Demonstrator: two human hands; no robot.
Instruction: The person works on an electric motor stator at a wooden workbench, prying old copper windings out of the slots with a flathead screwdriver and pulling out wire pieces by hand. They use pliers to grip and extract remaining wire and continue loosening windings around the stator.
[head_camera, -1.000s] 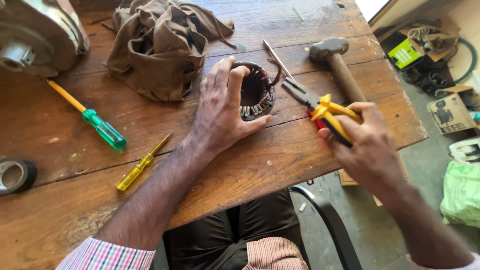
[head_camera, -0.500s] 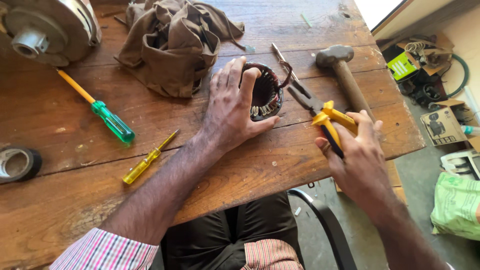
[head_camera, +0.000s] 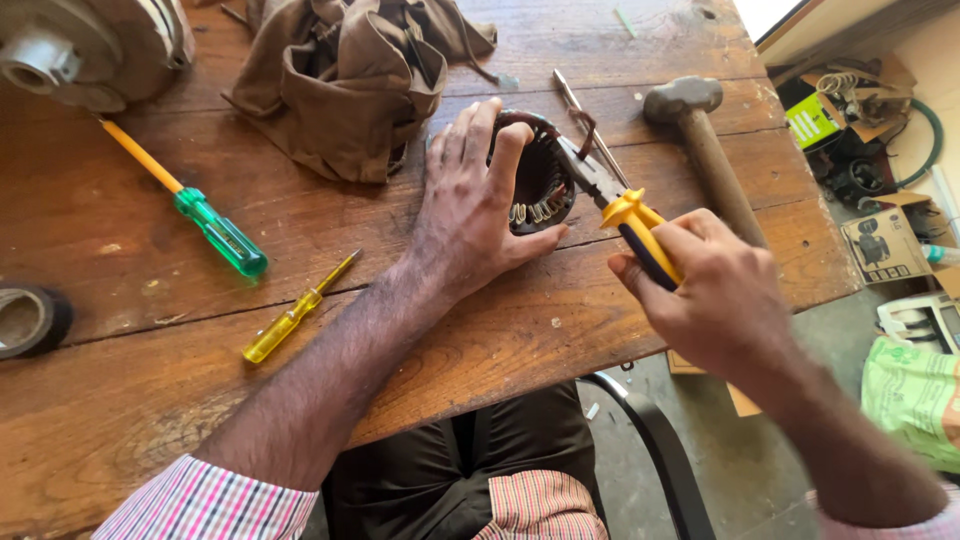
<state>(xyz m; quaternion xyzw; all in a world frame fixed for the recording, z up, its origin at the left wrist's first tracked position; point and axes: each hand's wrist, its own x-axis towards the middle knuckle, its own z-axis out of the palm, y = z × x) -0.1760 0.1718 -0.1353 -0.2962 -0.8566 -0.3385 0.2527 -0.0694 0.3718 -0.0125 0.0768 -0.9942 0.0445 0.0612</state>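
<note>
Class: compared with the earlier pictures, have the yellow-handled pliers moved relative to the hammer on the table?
Yes. The pliers have slid away from the hammer, their nose now at the stator.

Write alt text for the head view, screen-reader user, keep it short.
A person's left hand presses on a round motor stator on a wooden table while the right hand holds yellow-handled pliers at its edge. Around them lie a hammer, a green-handled screwdriver, a small yellow screwdriver and a brown cloth bag.

Repair workshop, worn wooden tabletop (head_camera: 620, 330), hammer (head_camera: 700, 140) upper right, screwdrivers (head_camera: 215, 230) at left, motor housing (head_camera: 90, 45) upper left
</note>
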